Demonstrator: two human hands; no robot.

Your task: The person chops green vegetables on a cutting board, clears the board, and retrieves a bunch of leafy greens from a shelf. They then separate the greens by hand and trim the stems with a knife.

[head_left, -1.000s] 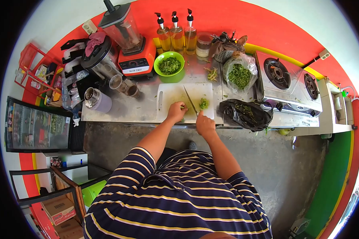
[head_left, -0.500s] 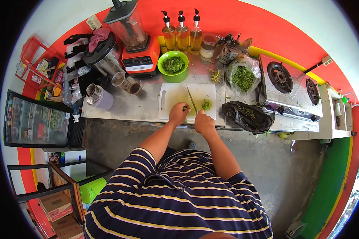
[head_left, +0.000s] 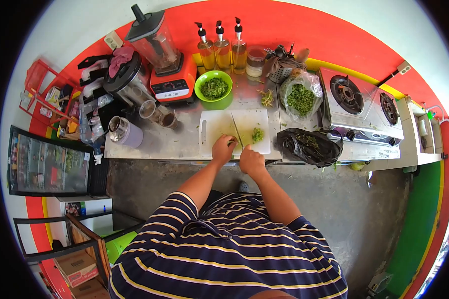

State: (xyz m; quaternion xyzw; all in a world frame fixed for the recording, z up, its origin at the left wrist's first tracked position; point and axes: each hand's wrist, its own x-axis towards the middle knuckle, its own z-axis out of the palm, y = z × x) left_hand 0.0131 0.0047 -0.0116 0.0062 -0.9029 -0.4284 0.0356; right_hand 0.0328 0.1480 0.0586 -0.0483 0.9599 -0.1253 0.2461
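On the white cutting board (head_left: 210,123), my right hand (head_left: 252,161) is wrapped round the handle of a knife (head_left: 237,128). Its blade points away from me across the board. Just left of the blade, my left hand (head_left: 223,149) has its fingers closed on a small bunch of greens (head_left: 231,142), mostly covered by the fingers. A little heap of chopped greens (head_left: 257,134) lies right of the knife. Behind the board stands a green bowl (head_left: 214,103) with leafy greens (head_left: 214,88) in it.
A clear plastic bag (head_left: 289,103) of chopped greens and a black plastic bag (head_left: 309,147) lie to the right, beside the gas stove (head_left: 360,119). Left are a red blender (head_left: 172,79), a jug (head_left: 127,133) and cups. Pump bottles (head_left: 222,52) line the back.
The view has shifted slightly. Both hands stay at the board; the knife's blade has moved a little relative to my left fingers, and the grips are unchanged.
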